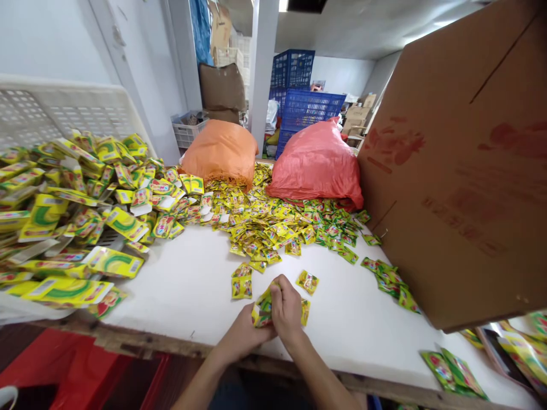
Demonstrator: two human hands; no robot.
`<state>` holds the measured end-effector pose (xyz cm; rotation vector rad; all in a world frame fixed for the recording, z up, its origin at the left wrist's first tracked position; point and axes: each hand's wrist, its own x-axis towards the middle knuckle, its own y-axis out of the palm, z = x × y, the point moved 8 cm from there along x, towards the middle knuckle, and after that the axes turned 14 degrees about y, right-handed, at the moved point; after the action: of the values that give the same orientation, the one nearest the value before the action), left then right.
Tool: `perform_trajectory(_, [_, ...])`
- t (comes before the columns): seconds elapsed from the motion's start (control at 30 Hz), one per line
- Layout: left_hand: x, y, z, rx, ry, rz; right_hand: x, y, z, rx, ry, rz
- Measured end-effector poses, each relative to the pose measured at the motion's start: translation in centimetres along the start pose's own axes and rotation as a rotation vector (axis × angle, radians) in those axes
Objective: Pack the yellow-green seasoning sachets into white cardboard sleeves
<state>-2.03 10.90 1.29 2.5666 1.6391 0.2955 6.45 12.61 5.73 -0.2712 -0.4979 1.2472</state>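
The sachets (262,310) bunched in the hands (273,316) are yellow with green and red print, like the loose sachets (273,222) scattered over the white surface (188,285). The flat cartons (113,262) piled at the left are yellow with a green arc. One sack (220,151) is orange, the other sack (316,162) pinkish red. The cardboard box (461,171) is brown with faded red print. The crates (299,91) behind are blue.

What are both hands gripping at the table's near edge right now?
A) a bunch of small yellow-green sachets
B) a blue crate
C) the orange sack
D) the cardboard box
A: the left hand and right hand close together around a bunch of small yellow-green sachets over the white table.
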Motion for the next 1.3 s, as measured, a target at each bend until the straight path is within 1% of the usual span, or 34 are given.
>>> perform_trajectory(0.07, [0.1,0.1,0.1,-0.019,-0.005,0.012,0.0,-0.3,-0.3,0.026,0.024,-0.012])
perform_trajectory(0.17, [0.2,0.4,0.0,-0.029,0.016,0.03,0.0,-0.6,-0.9,0.131,0.132,-0.081])
perform_trajectory(0.23, [0.2,0.3,0.0,-0.026,0.029,0.024,-0.1,-0.4,-0.9,0.133,0.15,-0.1])
perform_trajectory(0.33, [0.2,-0.3,0.7,-0.025,0.014,-0.016,-0.1,0.1,-0.8,-0.027,0.078,-0.078])
perform_trajectory(0.43, [0.1,-0.6,1.4,-0.035,0.002,-0.02,0.2,0.1,-0.8,-0.201,0.007,-0.055])
perform_trajectory(0.5, [0.1,-0.5,1.7,-0.024,-0.001,-0.016,0.2,0.4,-0.2,-0.295,-0.078,-0.001])
perform_trajectory(0.57, [0.2,-0.6,1.7,0.006,-0.002,-0.028,0.0,0.9,0.9,-0.37,-0.198,0.061])
perform_trajectory(0.63, [0.2,-0.8,1.3,0.041,0.016,-0.041,-0.6,1.4,2.0,-0.389,-0.289,0.106])
perform_trajectory(0.7, [0.3,-1.1,0.7,0.059,0.037,-0.051,-1.1,1.4,2.6,-0.315,-0.318,0.142])
perform_trajectory(0.8, [0.3,-1.6,0.3,0.015,0.031,-0.08,-1.6,0.9,2.3,-0.146,-0.264,0.217])
perform_trajectory(0.87, [0.2,-1.8,0.5,-0.021,0.006,-0.101,-1.8,0.2,1.6,-0.102,-0.208,0.228])
perform_trajectory(0.97, [0.4,-1.3,0.6,-0.044,0.018,-0.09,-1.8,-0.6,0.7,-0.153,-0.163,0.189])
perform_trajectory(1.07, [0.8,-0.6,0.5,-0.058,0.067,-0.072,-1.6,-0.9,0.6,-0.243,-0.155,0.144])
perform_trajectory(1.13, [0.9,-0.3,0.7,-0.063,0.063,-0.07,-1.2,-1.0,0.7,-0.293,-0.154,0.127])
perform_trajectory(1.3, [0.7,-0.1,0.9,-0.034,0.009,-0.02,0.4,-0.7,1.1,-0.378,-0.198,0.168])
